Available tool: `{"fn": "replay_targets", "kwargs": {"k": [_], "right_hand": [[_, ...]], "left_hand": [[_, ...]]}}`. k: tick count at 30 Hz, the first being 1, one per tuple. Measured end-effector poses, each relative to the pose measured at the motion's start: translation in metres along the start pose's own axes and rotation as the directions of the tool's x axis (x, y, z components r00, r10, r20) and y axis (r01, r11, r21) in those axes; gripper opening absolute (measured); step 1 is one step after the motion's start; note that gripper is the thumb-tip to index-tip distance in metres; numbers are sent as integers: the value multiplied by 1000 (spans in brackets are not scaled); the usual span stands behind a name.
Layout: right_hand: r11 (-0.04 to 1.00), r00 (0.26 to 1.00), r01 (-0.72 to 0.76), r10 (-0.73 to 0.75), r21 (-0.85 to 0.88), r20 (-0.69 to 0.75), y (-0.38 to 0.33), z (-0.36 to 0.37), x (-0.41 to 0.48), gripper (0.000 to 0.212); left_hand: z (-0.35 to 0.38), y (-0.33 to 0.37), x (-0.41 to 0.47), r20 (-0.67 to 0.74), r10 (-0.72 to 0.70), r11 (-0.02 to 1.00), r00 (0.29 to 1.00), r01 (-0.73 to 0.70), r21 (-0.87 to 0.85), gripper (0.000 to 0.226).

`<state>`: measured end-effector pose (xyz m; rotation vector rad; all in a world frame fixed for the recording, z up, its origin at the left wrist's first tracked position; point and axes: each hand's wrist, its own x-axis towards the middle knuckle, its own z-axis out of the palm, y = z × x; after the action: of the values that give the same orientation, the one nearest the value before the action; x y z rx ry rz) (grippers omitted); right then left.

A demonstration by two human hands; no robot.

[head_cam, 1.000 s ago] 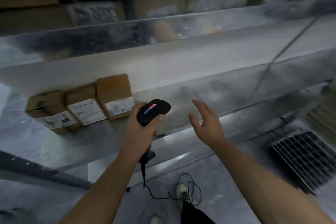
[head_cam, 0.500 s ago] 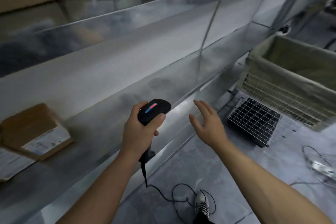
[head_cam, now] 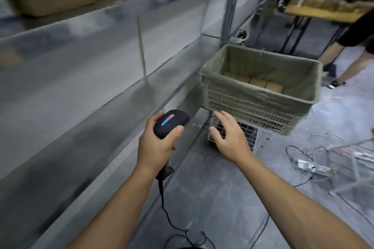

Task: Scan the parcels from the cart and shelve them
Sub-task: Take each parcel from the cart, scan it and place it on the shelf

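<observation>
Fingers (head_cam: pixel 178 130) of left hand (head_cam: pixel 155 147) wrapped round scanner (head_cam: pixel 172 121); right hand (head_cam: pixel 228 139) spread, empty. At one o'clock, cart (head_cam: pixel 253 107) beside shelf (head_cam: pixel 121 91) edge, brown parcels (head_cam: pixel 253 82) inside; open floor (head_cam: pixel 212 188) at five.

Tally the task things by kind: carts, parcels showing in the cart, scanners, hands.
Fabric-lined wire cart: 1
Cardboard parcels showing inside it: 4
Barcode scanner, gripped by the left hand: 1
Hands, counting the empty right hand: 2
Total: 8
</observation>
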<state>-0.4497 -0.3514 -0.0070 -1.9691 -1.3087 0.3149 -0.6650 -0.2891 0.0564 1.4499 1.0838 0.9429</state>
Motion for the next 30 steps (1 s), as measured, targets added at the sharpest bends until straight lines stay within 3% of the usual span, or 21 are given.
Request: {"fn": "replay_targets", "kwargs": {"k": [7,11,16,25,30], "right_hand": [[996,991,-89,89,1,-99,54,-51,25,55],[988,978,-154,150,-15,-147,79,-66,38,54],[974,957,-225,218,-12,-193,111,-79,66,54],[936,901,-351,340,10,-268,171,-87,163,55],[907,867,-421,412,28,-281,193,-93,227,57]], "left_hand": [[83,19,36,110,48,999,993,-49,5,42],[118,17,58,160,48,999,986,-47,-13,58],[159,13,95,238,53,999,970,-50,-17,45],[240,0,213,378,13,1000,926,-14,0,53],[281,3,286,442,13,1000,897,-7,-16,42]]}}
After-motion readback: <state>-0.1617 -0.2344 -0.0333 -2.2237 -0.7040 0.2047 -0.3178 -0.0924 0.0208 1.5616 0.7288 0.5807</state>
